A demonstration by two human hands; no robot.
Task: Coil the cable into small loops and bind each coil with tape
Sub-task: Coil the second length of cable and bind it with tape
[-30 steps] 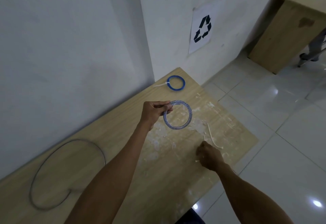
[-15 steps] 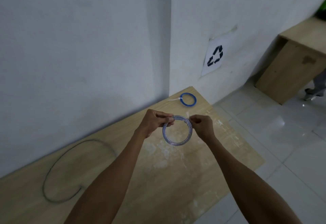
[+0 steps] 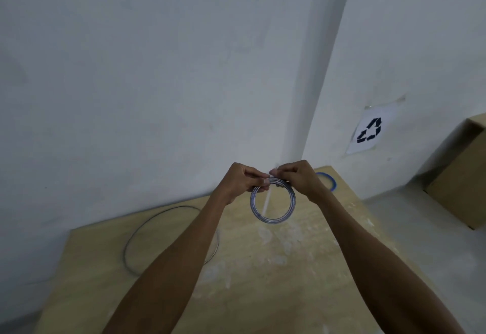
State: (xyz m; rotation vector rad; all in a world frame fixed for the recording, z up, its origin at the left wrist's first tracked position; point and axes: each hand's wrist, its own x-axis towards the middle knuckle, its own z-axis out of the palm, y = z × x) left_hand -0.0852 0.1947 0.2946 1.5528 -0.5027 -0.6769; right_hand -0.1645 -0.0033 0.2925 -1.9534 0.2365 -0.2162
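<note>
— Grey-blue coil (image 3: 273, 222): where is it held?
— It is held up at the middle of the frame, above the worktop (image 3: 263, 294), and is pinched along its top edge from both sides.
— How are the grips set?
— The left grip (image 3: 240, 181) is clenched on the coil's upper left. The right grip (image 3: 297, 178) is closed on its upper right, just beside the left.
— What is seen through the ring?
— A thin white strip (image 3: 267, 203) is seen. Whether it hangs or lies on the worktop cannot be told.
— And elsewhere?
— A large loose cable loop (image 3: 184, 206) is laid flat at lower left, partly hidden by the left forearm. A small blue coil (image 3: 330, 179) is half hidden behind the right grip. A recycling sign (image 3: 369, 131) is fixed to the wall at right.
</note>
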